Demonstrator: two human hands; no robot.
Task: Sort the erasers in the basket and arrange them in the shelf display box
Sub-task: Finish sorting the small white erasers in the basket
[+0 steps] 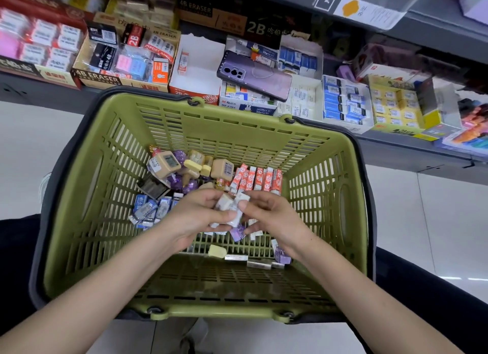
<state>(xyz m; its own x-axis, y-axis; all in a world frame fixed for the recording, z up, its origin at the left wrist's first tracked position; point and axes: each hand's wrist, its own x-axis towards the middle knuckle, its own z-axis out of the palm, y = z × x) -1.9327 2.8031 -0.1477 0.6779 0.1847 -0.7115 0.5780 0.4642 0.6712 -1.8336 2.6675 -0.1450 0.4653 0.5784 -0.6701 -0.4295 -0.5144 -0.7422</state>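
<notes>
A green slotted basket point(206, 121) sits in front of me, holding sorted groups of erasers: orange-and-white ones point(257, 179) standing in a row at the back right, blue-sleeved ones point(148, 208) at the left, beige and purple ones point(184, 168) at the back. Both hands meet over the basket's middle. My left hand point(195, 216) grips a small stack of white erasers point(228, 208). My right hand point(266, 216) pinches the same stack from the right. A white, nearly empty display box point(200, 63) stands on the shelf behind.
The shelf holds several display boxes of erasers, a 4B box point(124, 60) at left and blue ones point(343, 102) at right. A purple phone point(254, 75) lies across the boxes. Loose white, purple and yellow erasers point(253, 258) lie near the basket's front.
</notes>
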